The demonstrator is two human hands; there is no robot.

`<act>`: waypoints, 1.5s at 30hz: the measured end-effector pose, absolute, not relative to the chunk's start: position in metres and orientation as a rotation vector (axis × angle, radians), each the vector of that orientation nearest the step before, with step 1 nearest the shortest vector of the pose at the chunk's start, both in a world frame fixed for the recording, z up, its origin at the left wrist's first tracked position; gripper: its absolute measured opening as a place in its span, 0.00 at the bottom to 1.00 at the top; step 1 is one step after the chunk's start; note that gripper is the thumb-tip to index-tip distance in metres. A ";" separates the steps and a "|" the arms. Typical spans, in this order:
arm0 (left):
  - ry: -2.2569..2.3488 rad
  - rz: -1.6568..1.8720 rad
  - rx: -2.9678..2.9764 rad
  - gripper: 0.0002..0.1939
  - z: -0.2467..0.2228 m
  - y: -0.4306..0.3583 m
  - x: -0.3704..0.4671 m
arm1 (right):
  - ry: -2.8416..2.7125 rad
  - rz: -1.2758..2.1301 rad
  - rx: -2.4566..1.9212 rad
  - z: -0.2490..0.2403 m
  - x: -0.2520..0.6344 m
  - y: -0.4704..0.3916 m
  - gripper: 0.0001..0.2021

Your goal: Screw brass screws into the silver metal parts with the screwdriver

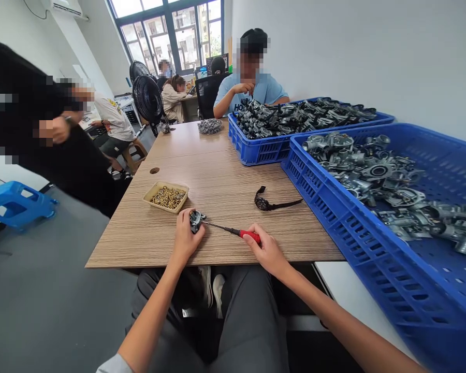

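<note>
Near the table's front edge, my left hand is closed around a small grey metal casting, which looks like a carburetor part. My right hand grips the red handle of a screwdriver. Its dark shaft points left, and the tip meets the right side of the casting; the exact contact is too small to make out. Just beyond my left hand stands a cream tray full of brass-coloured screws. A black wristwatch lies on the table beyond my right hand.
At right, a blue crate holds several metal castings. Behind it, another blue crate is heaped with similar parts. A pile of small grey parts sits farther back. A co-worker in a blue shirt sits opposite; a person in black stands left.
</note>
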State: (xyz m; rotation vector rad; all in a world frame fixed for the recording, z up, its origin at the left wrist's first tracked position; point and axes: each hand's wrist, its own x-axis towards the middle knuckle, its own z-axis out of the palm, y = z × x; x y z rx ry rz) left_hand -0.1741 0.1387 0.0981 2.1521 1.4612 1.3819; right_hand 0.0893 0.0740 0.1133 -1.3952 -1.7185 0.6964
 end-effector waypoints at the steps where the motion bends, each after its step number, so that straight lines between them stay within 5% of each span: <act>1: 1.457 1.385 2.148 0.23 0.098 0.139 -0.174 | -1.729 0.705 -1.393 0.114 0.089 0.074 0.13; 45: 1.433 1.398 2.137 0.25 0.097 0.139 -0.176 | -1.695 0.749 -1.410 0.112 0.090 0.077 0.15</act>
